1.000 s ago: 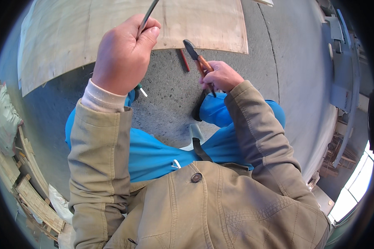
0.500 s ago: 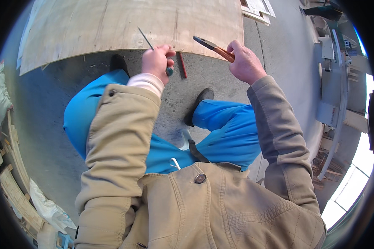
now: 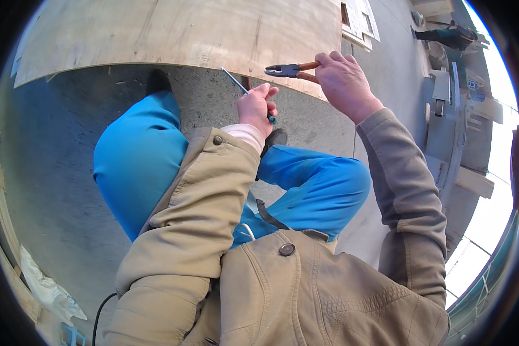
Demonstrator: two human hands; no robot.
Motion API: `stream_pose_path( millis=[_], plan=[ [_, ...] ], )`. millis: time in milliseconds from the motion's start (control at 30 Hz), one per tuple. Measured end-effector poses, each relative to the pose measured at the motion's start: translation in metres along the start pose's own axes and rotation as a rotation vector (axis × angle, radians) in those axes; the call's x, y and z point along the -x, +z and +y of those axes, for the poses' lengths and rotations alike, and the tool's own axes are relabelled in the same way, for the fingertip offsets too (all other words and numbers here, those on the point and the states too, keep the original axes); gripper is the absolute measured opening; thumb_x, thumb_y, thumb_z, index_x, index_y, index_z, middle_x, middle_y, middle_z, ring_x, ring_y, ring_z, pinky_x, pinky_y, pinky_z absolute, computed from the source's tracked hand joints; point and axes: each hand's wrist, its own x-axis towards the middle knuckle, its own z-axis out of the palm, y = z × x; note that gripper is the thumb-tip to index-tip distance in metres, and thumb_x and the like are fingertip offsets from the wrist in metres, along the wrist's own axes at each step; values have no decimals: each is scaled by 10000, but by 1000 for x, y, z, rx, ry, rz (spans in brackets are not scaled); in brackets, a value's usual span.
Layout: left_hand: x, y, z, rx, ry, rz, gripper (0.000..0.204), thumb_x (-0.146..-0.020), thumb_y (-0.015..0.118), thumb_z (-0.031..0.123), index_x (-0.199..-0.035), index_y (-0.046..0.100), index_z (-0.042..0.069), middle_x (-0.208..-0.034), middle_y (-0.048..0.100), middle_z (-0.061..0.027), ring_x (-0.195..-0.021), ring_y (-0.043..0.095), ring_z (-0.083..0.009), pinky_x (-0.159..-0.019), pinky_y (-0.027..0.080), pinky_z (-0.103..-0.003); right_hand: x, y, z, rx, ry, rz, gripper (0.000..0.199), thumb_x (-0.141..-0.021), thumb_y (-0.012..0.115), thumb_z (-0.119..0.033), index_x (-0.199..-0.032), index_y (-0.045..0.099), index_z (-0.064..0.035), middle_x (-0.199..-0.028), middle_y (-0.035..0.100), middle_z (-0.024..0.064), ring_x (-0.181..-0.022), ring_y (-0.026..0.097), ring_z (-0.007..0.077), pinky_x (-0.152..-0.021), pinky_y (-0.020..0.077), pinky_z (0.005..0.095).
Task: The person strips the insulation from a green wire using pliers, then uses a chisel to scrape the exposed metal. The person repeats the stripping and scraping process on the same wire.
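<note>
My left hand [image 3: 256, 109] is closed around a screwdriver [image 3: 234, 81]. Its thin metal shaft points up and to the left, and the green end of its handle shows below my fingers. To the right, my right hand [image 3: 345, 83] grips pliers [image 3: 284, 71] with dark jaws and orange-brown handles. The handles stand somewhat apart, and the jaws point left over the near edge of a large wooden board [image 3: 184, 34]. The screwdriver tip overlaps that edge in view; contact cannot be made out. A dark red stick [image 3: 246, 82] shows partly behind the screwdriver.
My bent blue-trousered legs [image 3: 141, 161] are below the board, on grey concrete floor [image 3: 98, 230]. Pale cut panels [image 3: 363, 26] lie past the board's right corner. Machinery [image 3: 444, 115] stands at right, with another person [image 3: 447, 37] beyond. A white sack [image 3: 46, 285] lies lower left.
My left hand has moved right and slightly down with the screwdriver, closer to the pliers. The pliers have turned from slanting to nearly level, their handles now showing apart. The view has shifted.
</note>
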Motion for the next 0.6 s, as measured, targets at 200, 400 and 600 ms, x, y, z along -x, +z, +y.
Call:
stream_pose_path(
  millis=[200,400,600],
  plan=[
    [-2,10,-7,118,-5,-78,119,-1065,615,202,-1086,645,89,-1048,712,-54,-606,509,-101,-521,432,-268,-18,-6,-10,98,-43,-88,154,-908,639,-105,-1002,756,-72,-1271,643,-5,-1161,582,178,-1012,456,346],
    [-7,18,-7,184,-35,-104,184,-1064,652,258,-1101,649,78,-1009,725,-63,-596,518,-103,-515,433,-270,-34,-6,-13,140,-100,-156,129,-910,654,-129,-957,770,-97,-1186,641,-17,-1139,578,169,-971,453,339],
    [-10,23,-4,239,-79,-116,175,-1082,624,241,-1122,650,73,-993,733,-66,-610,516,-100,-523,436,-268,-45,-11,-17,171,-153,-177,119,-910,667,-150,-931,781,-123,-1104,641,-32,-1112,585,160,-931,455,337]
  ],
)
